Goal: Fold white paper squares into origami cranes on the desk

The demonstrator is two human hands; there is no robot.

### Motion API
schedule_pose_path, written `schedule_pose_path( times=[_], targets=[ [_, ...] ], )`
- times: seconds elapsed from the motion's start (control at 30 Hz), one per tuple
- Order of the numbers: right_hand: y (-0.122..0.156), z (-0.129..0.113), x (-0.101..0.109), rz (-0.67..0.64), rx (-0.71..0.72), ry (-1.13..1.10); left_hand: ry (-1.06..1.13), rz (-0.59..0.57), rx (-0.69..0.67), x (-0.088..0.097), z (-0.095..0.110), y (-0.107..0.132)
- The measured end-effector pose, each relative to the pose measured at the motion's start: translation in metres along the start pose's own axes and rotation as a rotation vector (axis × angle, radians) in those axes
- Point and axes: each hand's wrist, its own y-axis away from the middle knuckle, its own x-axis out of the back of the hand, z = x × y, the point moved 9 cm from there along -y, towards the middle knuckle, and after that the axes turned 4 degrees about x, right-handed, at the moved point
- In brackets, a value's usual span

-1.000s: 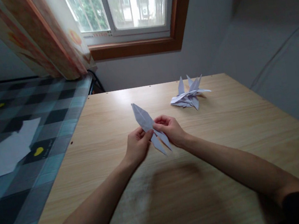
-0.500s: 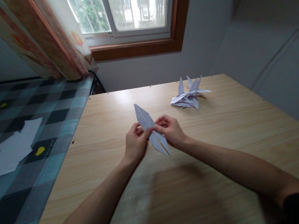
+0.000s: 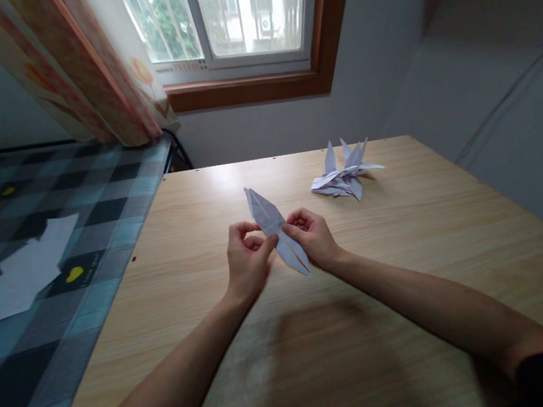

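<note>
A folded white paper piece, long and diamond-like with a split lower end, is held up over the middle of the table. My left hand pinches its left edge near the waist, thumb on the front face and fingers curled behind. On the opposite edge, my right hand grips it between thumb and bent fingers. The paper's upper point leans to the left and its two lower flaps lie close together. Parts of the fingers behind the paper are hidden.
Several folded paper cranes lie heaped at the table's back right. White paper sheets rest on the checked bedspread to the left. The wooden table reaches toward the wall under the window.
The two lower flaps have come closer together, and the paper's front face shows more fully. My left thumb has shifted slightly on the edge. My right hand has barely moved.
</note>
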Motion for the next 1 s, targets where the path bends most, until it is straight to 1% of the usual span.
schedule_pose_path(
  times=[0.13, 0.3, 0.37, 0.47, 0.53, 0.63, 0.73, 0.87, 0.93, 1.0],
  targets=[
    [0.000, 0.001, -0.002, -0.026, -0.009, 0.002, -0.063, -0.094, -0.014, -0.009, 0.002, 0.000],
    [0.001, -0.003, 0.003, 0.012, 0.053, 0.055, -0.223, -0.101, 0.021, -0.008, 0.000, -0.001],
    [0.003, -0.006, 0.003, 0.010, 0.087, 0.111, -0.270, -0.102, 0.011, -0.007, 0.000, -0.002],
    [0.008, -0.014, -0.001, -0.020, 0.139, 0.255, -0.266, -0.101, -0.005, -0.006, 0.000, -0.003],
    [0.013, -0.026, -0.005, -0.023, 0.240, 0.415, -0.244, -0.099, -0.011, -0.005, 0.000, -0.004],
    [0.024, -0.050, -0.015, -0.025, 0.479, 0.646, -0.254, -0.102, -0.008, -0.005, -0.001, -0.003],
    [0.034, -0.063, -0.023, -0.024, 0.666, 0.787, -0.323, -0.090, 0.006, -0.005, -0.001, -0.002],
    [0.042, -0.069, -0.030, -0.034, 0.828, 0.951, -0.365, -0.069, -0.010, -0.004, 0.002, -0.001],
    [0.045, -0.070, -0.035, -0.072, 0.892, 1.020, -0.341, -0.085, -0.007, -0.006, 0.003, 0.000],
    [0.048, -0.070, -0.039, -0.116, 0.926, 1.071, -0.277, -0.082, 0.015, -0.005, 0.001, 0.000]
  ],
)
